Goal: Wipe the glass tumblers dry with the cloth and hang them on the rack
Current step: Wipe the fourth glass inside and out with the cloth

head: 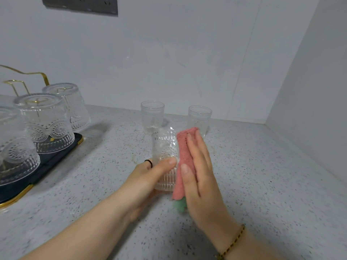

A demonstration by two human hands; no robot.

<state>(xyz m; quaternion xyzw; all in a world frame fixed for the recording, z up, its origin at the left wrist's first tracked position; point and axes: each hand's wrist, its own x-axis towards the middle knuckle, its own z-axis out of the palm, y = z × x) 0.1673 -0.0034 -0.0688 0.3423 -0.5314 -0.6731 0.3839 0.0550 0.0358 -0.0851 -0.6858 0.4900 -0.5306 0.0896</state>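
Note:
My left hand [150,177] grips a patterned glass tumbler [165,147] above the counter, thumb across its side. My right hand [199,166] presses a pink cloth [183,154] with a green underside flat against the tumbler's right side, fingers straight. Two more tumblers stand upright behind, one [152,117] in the middle and one [200,118] to its right, partly behind the cloth. Three tumblers hang upside down on the gold wire rack [24,77] at the left: the far one [67,104], the middle one [47,122] and the near one [15,147].
The rack stands on a dark tray with a gold rim [56,156] at the left edge of the speckled grey counter [262,175]. White walls close the back and the right side. A dark socket panel [80,4] sits high on the back wall.

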